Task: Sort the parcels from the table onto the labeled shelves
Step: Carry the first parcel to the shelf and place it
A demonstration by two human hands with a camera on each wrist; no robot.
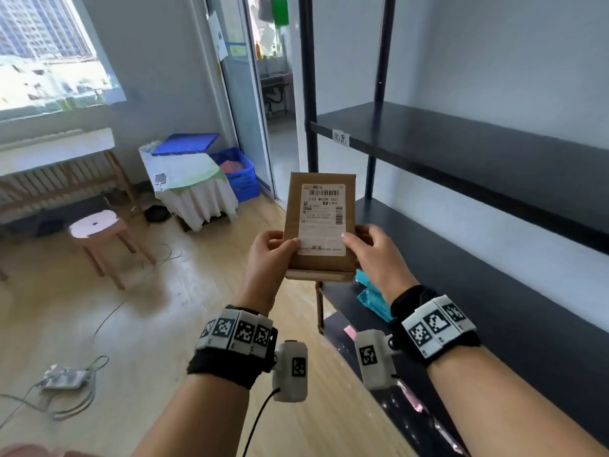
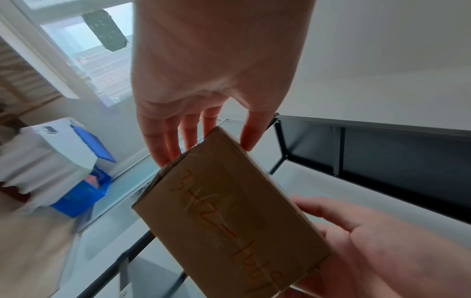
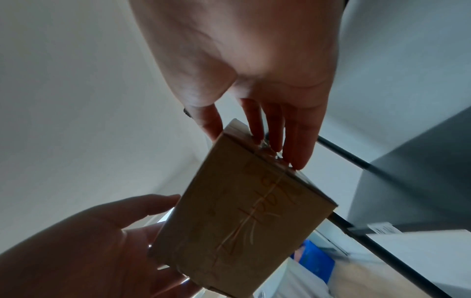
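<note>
I hold a brown cardboard parcel (image 1: 321,225) upright in front of me, its white shipping label with a barcode facing me. My left hand (image 1: 281,250) pinches its lower left edge, thumb on the label. My right hand (image 1: 356,240) pinches the lower right edge the same way. In the left wrist view, the left hand (image 2: 203,133) and the right hand (image 2: 369,242) grip the parcel (image 2: 229,221); its back carries orange handwriting. The right wrist view shows the same parcel (image 3: 242,211). The black shelf (image 1: 461,150), with a white label (image 1: 341,138) on its front edge, stands to the right.
A teal parcel (image 1: 372,296) lies on the lower shelf board (image 1: 494,291) under my right hand. On the wooden floor to the left stand a pink stool (image 1: 95,225), a cloth-covered small table (image 1: 194,189) and a blue basket (image 1: 242,179). Cables (image 1: 66,377) lie on the floor.
</note>
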